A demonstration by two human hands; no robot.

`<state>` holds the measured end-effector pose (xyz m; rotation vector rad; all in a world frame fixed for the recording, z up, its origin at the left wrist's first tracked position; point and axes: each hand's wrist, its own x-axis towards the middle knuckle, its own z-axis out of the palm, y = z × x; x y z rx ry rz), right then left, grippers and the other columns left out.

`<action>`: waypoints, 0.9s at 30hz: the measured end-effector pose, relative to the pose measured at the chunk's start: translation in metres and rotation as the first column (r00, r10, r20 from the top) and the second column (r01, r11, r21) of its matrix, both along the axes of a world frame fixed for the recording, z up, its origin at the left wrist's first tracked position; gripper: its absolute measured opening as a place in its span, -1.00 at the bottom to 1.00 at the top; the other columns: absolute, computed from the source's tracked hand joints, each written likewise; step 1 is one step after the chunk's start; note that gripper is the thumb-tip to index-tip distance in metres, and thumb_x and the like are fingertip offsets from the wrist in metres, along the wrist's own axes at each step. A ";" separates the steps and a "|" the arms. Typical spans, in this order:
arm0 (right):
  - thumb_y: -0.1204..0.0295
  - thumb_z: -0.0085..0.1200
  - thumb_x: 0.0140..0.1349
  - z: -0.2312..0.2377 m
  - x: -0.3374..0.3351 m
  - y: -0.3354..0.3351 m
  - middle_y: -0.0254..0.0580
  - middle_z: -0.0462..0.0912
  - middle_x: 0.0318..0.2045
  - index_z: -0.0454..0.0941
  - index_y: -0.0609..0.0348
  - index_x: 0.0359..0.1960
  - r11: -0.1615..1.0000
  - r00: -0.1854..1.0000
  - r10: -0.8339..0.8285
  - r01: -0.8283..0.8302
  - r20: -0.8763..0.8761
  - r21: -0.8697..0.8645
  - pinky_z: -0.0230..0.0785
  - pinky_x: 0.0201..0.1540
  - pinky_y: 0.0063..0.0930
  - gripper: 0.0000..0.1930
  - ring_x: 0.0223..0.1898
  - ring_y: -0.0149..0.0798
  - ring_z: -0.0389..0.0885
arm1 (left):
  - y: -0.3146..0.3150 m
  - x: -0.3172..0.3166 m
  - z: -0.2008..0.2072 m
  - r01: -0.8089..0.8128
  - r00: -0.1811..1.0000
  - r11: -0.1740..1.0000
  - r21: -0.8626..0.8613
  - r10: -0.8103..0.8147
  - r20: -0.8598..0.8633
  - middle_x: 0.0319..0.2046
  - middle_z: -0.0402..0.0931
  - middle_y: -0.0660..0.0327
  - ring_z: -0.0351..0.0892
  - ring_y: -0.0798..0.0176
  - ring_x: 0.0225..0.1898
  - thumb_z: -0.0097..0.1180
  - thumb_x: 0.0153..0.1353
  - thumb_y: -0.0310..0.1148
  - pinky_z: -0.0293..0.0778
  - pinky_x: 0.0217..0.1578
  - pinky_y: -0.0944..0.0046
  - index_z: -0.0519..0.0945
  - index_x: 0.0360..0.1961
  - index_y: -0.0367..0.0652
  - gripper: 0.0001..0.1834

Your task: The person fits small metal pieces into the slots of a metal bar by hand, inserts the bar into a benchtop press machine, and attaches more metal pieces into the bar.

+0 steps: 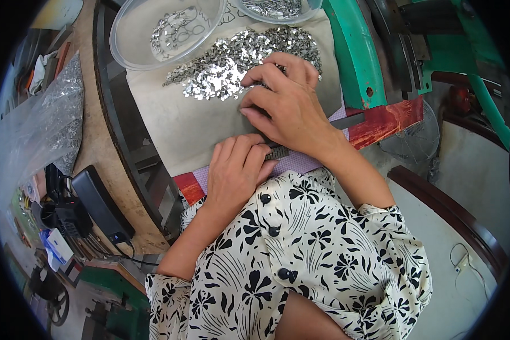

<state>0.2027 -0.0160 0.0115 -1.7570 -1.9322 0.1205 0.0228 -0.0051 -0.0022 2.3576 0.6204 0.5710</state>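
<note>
A heap of small shiny metal pieces (pixel 226 68) is spread over a beige cloth-like sheet (pixel 170 124). My right hand (pixel 292 105) is at the heap's near edge, its fingers curled and thumb close to the index finger; whatever is between the tips is too small or hidden to make out. Nearer to me, my left hand (pixel 235 167) lies low on the sheet, thumb and fingers closed around one end of a short row of small metal pieces (pixel 277 153). That row's other end sticks out to the right, below my right wrist.
Beyond the heap stand a clear round tub (pixel 116 42) with wire rings and metal bits, and another clear tub (pixel 283 20) of metal parts. A green machine frame (pixel 357 56) borders the right. At left, a plastic bag of metal bits (pixel 68 107) rests on a wooden bench (pixel 99 147).
</note>
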 end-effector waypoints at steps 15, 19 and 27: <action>0.40 0.41 -0.14 0.004 -0.006 -0.093 -0.48 0.62 -0.17 0.73 -0.08 -0.42 0.984 0.984 -0.151 0.140 -0.099 -0.106 0.08 0.14 -0.21 -0.82 0.10 -0.07 0.38 | -0.003 -0.003 -0.006 0.003 0.999 0.999 -0.044 0.000 0.048 -0.19 0.54 0.18 0.52 0.08 -0.22 0.38 -0.08 -0.49 0.43 -0.22 0.14 0.59 -0.32 -0.16 -0.74; 0.43 0.40 -0.12 0.008 0.006 -0.065 -0.45 0.61 -0.16 0.74 -0.09 -0.40 0.980 0.978 -0.200 0.199 -0.065 -0.020 0.10 0.15 -0.23 -0.81 0.10 -0.06 0.36 | 0.004 0.001 -0.005 0.001 0.999 1.000 -0.011 -0.001 0.037 -0.19 0.55 0.20 0.53 0.09 -0.24 0.35 -0.09 -0.51 0.43 -0.23 0.14 0.59 -0.33 -0.14 -0.75; 0.41 0.35 0.01 0.009 0.008 -0.012 -0.32 0.63 -0.13 0.72 -0.04 -0.38 0.994 0.980 -0.104 0.100 0.170 0.033 0.13 0.18 -0.12 -0.89 0.13 -0.01 0.44 | 0.011 -0.007 -0.006 -0.138 0.987 0.982 0.127 0.126 0.102 -0.22 0.54 0.17 0.54 0.13 -0.19 0.16 -0.03 -0.35 0.42 -0.19 0.14 0.53 -0.42 -0.16 -0.85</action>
